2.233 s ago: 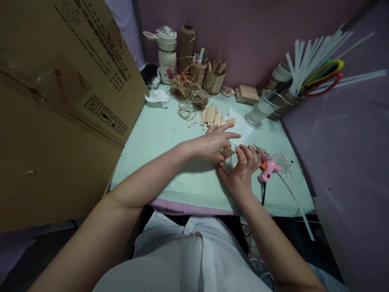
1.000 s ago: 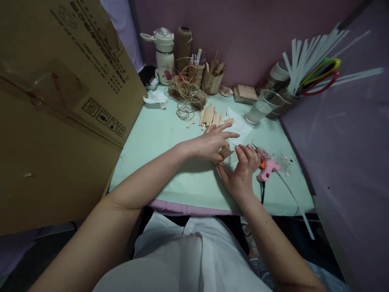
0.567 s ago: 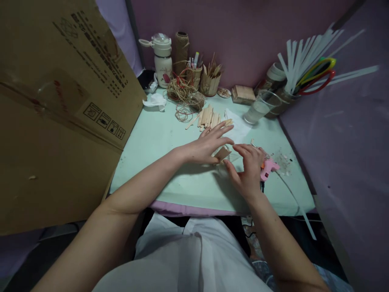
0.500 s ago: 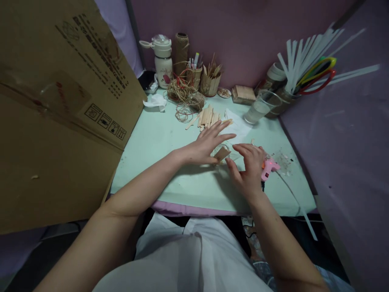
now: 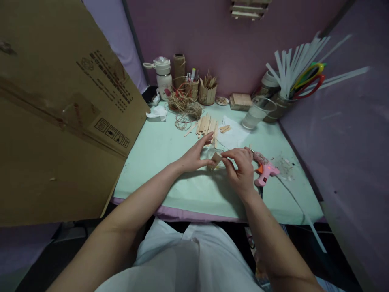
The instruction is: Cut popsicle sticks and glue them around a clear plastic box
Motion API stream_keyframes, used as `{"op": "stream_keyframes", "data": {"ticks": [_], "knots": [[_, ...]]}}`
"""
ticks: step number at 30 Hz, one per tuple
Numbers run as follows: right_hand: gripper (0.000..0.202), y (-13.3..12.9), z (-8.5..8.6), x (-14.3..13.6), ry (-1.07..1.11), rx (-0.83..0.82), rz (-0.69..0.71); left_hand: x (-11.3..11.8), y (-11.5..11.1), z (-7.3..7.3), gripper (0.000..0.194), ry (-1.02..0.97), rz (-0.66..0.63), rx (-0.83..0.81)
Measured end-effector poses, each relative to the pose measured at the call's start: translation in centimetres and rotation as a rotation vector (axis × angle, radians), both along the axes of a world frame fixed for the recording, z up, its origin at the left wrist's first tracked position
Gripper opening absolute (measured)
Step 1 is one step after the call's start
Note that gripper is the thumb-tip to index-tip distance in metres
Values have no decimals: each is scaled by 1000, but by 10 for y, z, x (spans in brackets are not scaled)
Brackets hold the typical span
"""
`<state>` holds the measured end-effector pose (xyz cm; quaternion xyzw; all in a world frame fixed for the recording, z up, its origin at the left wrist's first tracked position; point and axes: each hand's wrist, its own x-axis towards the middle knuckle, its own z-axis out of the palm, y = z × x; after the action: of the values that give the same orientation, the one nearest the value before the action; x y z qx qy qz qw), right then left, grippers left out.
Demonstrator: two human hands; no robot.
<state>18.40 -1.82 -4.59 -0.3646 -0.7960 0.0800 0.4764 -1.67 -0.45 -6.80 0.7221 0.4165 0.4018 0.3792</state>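
Note:
A small brown piece (image 5: 216, 159) stands tilted at a clear round container (image 5: 210, 153) near the middle of the table. My right hand (image 5: 240, 168) pinches the upper right edge of the brown piece between thumb and fingertips. On the container's left side is my left hand (image 5: 196, 157), thumb and fingers apart; whether it touches the rim is unclear. A pink glue gun (image 5: 265, 172) lies just right of my right hand. Flat wooden sticks (image 5: 206, 125) are spread beyond my left hand, beside a white tissue (image 5: 232, 136) with a few short wooden pieces (image 5: 225, 129).
A large cardboard box (image 5: 67, 121) walls the left. Along the back stand a bottle (image 5: 164, 83), tangled twine (image 5: 184, 103), stick holders and a wooden block (image 5: 240, 101). At right are a clear cup (image 5: 254, 117) and a jar (image 5: 280, 106) with glue sticks and scissors.
My right hand has moved left and closed on the brown piece. My left hand has drawn back from over the sticks and tissue. The view has tilted up slightly.

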Motion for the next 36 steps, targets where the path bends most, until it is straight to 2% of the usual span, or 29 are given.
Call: {"op": "stream_keyframes", "data": {"ticks": [13, 23, 28, 32, 34, 36], "knots": [[14, 0, 0, -8, 212, -145, 25, 2, 1, -1, 102, -20, 19, -40], [13, 1, 2, -6, 247, -191, 56, 5, 3, -2, 99, -57, 14, -42], [14, 1, 2, -7, 249, -185, 45, 5, 6, -7, 97, -88, 15, -36], [11, 0, -1, -7, 246, -141, 33, 4, 5, -8, 109, -74, 11, -36], [8, 0, -2, -6, 224, -102, 27, 3, 4, -5, 120, 7, 1, -46], [16, 0, -4, -4, 222, -71, 19, 1, 2, 0, 124, 104, -6, -51]]}}
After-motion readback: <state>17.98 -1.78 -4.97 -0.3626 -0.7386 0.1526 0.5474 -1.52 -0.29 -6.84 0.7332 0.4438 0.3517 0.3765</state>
